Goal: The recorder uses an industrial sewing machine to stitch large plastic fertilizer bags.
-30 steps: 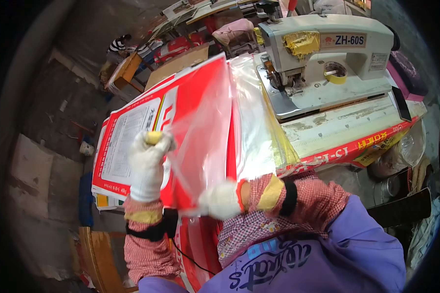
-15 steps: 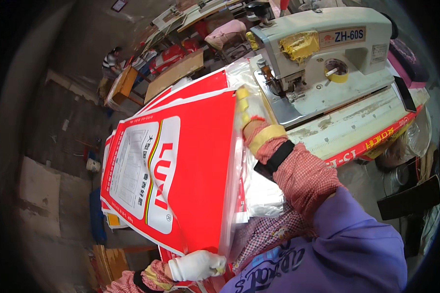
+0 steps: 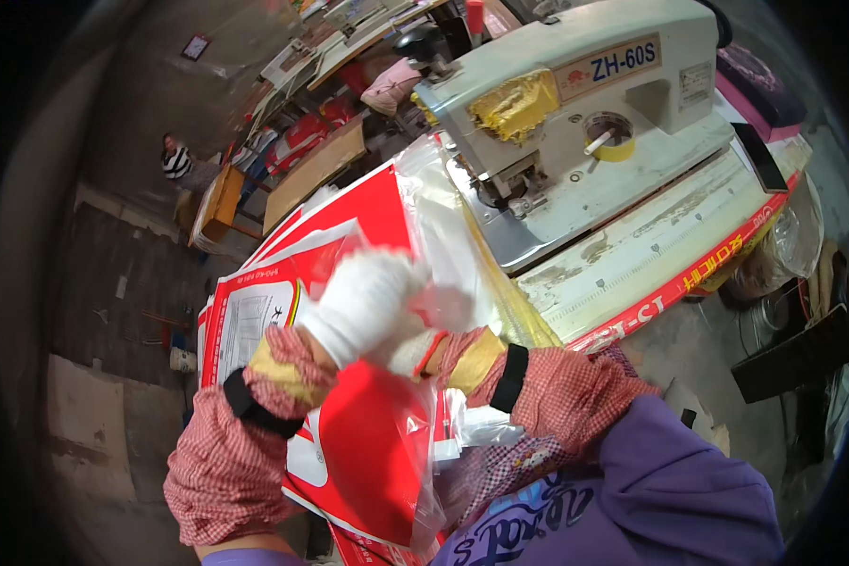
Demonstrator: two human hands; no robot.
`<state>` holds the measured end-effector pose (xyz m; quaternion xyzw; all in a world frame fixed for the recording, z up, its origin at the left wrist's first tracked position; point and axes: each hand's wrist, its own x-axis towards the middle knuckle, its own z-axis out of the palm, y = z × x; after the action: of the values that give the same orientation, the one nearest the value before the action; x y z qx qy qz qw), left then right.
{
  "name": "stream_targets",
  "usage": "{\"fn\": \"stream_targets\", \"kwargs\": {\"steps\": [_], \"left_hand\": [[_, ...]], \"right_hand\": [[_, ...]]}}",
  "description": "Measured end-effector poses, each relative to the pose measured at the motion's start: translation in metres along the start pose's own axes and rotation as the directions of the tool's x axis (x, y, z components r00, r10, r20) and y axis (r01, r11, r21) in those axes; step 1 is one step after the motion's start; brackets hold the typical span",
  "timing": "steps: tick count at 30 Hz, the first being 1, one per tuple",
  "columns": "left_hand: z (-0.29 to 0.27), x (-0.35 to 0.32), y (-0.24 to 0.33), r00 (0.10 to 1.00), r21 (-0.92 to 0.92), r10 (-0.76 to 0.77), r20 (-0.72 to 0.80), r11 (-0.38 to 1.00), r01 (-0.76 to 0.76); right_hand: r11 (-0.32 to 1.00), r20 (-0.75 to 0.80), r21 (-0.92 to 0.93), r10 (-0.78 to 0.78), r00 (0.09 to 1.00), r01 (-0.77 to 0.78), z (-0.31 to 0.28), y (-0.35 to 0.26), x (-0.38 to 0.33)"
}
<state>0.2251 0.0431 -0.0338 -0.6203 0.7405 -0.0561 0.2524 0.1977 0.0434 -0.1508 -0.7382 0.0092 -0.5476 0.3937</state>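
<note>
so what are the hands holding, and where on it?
Both gloved hands, left hand and right hand, meet at the upper edge of the clear plastic liner on the red printed bag. Exact finger grip is blurred.

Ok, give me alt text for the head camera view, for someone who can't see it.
Two white-gloved hands, the left hand over the right hand, meet at a clear plastic liner on a stack of red printed bags. A grey industrial sewing machine sits on the table just behind; whether either hand's grip is closed is blurred.

bags (image 3: 368,453) left of sewing machine (image 3: 575,123) | hands (image 3: 368,302) above bags
</note>
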Motion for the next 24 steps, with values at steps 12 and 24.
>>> {"fn": "stream_targets", "kwargs": {"steps": [12, 24], "left_hand": [[0.033, 0.048, -0.061, 0.854, 0.300, -0.489, -0.177, 0.799, 0.520], [-0.163, -0.014, -0.132, 0.782, 0.565, -0.476, -0.402, 0.543, 0.621]], "right_hand": [[0.945, 0.660, 0.044, 0.217, 0.719, -0.325, 0.027, 0.004, -0.031], [0.990, 0.896, 0.140, -0.111, 0.431, -0.036, -0.025, -0.026, -0.148]]}}
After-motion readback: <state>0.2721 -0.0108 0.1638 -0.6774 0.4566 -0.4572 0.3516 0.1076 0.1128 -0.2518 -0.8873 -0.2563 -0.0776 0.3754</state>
